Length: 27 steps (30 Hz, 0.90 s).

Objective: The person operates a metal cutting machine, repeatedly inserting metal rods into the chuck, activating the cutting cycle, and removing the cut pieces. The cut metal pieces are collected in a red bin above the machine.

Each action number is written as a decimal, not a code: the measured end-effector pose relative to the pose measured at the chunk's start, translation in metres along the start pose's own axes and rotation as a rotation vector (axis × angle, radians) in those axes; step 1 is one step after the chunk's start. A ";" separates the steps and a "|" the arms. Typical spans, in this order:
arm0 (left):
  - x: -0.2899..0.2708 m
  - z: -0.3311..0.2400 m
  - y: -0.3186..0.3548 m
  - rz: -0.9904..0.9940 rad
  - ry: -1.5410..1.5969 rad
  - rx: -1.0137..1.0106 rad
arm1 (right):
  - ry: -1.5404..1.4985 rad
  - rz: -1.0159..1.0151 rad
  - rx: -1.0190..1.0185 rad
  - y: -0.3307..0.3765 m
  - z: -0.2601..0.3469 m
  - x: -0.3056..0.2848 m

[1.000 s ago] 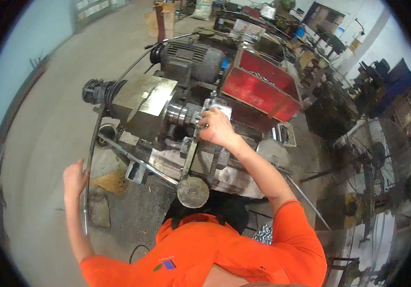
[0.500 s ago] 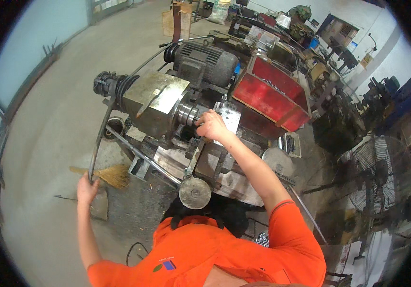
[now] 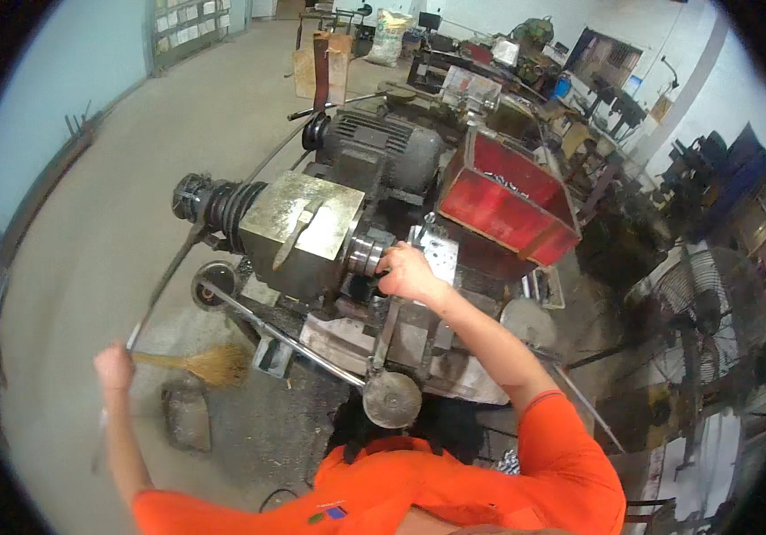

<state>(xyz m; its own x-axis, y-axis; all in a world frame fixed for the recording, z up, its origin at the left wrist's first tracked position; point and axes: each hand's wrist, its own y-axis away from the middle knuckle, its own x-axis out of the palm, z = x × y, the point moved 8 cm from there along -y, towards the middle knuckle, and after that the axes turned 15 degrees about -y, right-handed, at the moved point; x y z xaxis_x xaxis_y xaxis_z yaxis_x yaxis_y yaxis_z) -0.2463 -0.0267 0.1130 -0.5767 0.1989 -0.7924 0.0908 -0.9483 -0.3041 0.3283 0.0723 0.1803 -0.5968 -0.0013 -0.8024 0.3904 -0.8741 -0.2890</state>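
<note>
Left hand [image 3: 115, 367]: closed in a fist round the long bar [image 3: 164, 290], knuckles up. Left arm swung well out to the left, forearm rising almost straight from the near edge, elbow low. The bar runs from the fist, far and to the right, up to the left end of the machine; its near end is blurred below the hand.

Right hand [image 3: 409, 270]: fingers bent in at the spindle [image 3: 367, 255], back of hand up, wrist roughly in line with the forearm. Right arm reaches far and leftward across the machine from the orange sleeve [image 3: 570, 464], elbow slightly bent. Fingertips are partly hidden, so can't tell whether they pinch a small part or just touch the spindle.

Spindle sticks out of the right side of the metal housing [image 3: 262, 259], mid-scene; a flat, long-handled tool [image 3: 296, 236] lies on top. Drilled plate [image 3: 437, 253] just right of the right hand. Near side: round metal disc [image 3: 392, 399] at the end of a shiny rod [image 3: 289, 341].

Farther out: motor [image 3: 383, 150] behind the housing, red box [image 3: 507, 209] with metal pieces far right, broom [image 3: 213, 364] on the floor right of the left hand.
</note>
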 end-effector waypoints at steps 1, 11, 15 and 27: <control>0.003 0.005 -0.005 -0.011 -0.009 0.012 | 0.050 0.035 0.038 -0.002 0.003 -0.001; -0.076 -0.030 -0.022 -0.303 0.518 -0.099 | -0.035 -0.118 -0.012 0.055 0.024 -0.063; -0.017 -0.132 0.001 0.051 0.877 -0.372 | -0.029 -0.270 -0.041 0.125 -0.004 -0.110; 0.038 -0.321 0.006 0.395 0.093 0.584 | -0.062 -0.467 0.797 0.390 -0.113 -0.175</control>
<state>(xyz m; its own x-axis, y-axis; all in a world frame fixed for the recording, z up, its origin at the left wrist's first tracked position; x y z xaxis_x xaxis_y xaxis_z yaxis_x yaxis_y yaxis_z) -0.0071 0.0550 -0.0889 -0.5161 -0.1915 -0.8348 -0.1867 -0.9261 0.3279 0.6643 -0.2135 0.1489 -0.6176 0.4292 -0.6591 -0.4827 -0.8684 -0.1132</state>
